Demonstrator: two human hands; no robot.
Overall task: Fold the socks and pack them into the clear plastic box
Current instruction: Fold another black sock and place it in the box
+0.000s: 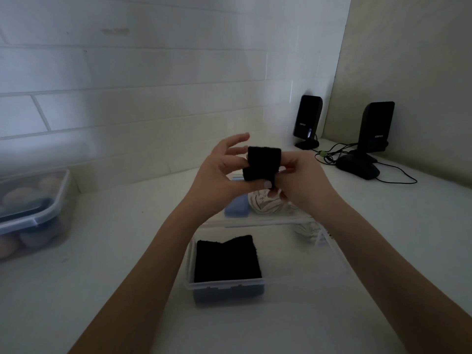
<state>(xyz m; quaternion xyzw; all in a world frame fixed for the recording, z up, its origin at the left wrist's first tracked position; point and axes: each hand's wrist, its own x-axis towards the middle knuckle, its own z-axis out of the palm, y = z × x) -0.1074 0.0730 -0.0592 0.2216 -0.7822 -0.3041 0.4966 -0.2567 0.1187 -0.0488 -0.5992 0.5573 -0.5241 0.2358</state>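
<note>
A folded black sock (263,163) is held up in the air between both hands, above the table. My left hand (219,175) pinches its left side with the thumb in front and the other fingers spread. My right hand (304,177) grips its right side. Below, near me, stands the clear plastic box (224,286) with a folded black sock (227,259) lying in its left part. Behind it lie a blue folded sock (236,208) and a white patterned sock (268,203), partly hidden by my hands.
A closed clear container (33,213) with rounded items sits at the left edge. Two black speakers (307,121) (375,129) and a black mouse (357,168) with cables stand at the back right by the wall. The table top is white.
</note>
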